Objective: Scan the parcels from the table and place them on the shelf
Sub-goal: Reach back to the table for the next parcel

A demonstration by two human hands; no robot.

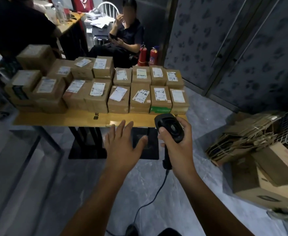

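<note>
Parcels point(139, 97) sit packed side by side on the table point(54, 119), brown boxes with white labels facing up. They lie straight ahead of both hands, past the near edge of the table. The left hand point(124, 147) is empty — its fingers are straight and spread, and they point at the front row. It touches no box; the tips are just short of the table edge. The right hand point(179, 147) is wrapped tight round the scanner point(169, 129), with the black head up near the table edge and the cord point(150, 201) hanging down to the floor. The head is just below the green box point(160, 99), the one with a green stripe on its front. So the scanner is closest to the boxes at the right end, and the free hand is closest to the middle of the front row. Each front box looks longer going away from the person than across, so I think a grab from the front would work best — left hand lifts, right hand scans. No shelf shows, so I cannot tell which way a box must go after.
</note>
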